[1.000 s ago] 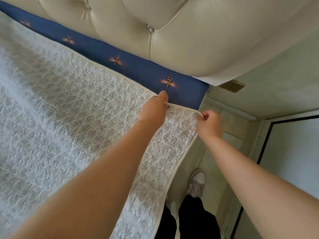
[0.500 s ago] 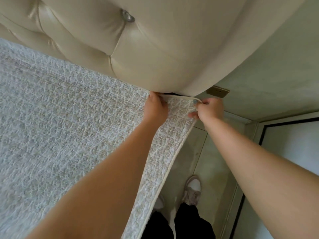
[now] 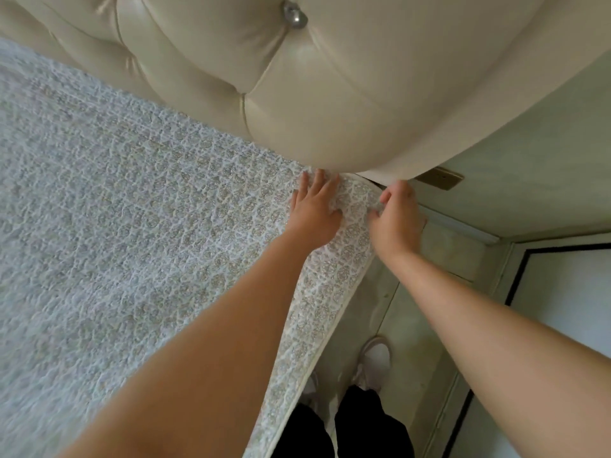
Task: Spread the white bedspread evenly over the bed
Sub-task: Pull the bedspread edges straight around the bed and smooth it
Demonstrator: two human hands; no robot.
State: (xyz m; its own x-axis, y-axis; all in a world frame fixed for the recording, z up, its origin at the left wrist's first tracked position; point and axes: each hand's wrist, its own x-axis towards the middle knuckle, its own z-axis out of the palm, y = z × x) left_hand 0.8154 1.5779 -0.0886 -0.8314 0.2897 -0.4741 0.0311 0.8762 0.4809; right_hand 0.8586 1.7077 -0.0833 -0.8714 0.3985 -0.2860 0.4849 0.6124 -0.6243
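A: At headboard (image 3: 297,94) corner, where was bedspread (image 3: 132,226)?
B: Spread flat, corner up against headboard, side edge hanging toward floor (image 3: 413,325).
A: Grips?
B: Left grip (image 3: 314,209) lay flat, fingers straight, pinning cloth. Right grip (image 3: 396,219) pinched corner, probably to pull it taut.

Your bare left forearm (image 3: 205,342) ran nearly straight from the lower left to your left hand (image 3: 314,216). That hand lay palm down, its fingers (image 3: 317,185) straight and slightly spread, pressed flat on the bedspread (image 3: 132,226). Your bare right forearm (image 3: 479,319) angled in from the right edge to your right hand (image 3: 396,219). Its back faced the camera and its fingers were curled, pinching the bedspread's corner. The two hands sat just beside each other at the same height, not touching, and both wrists were level.
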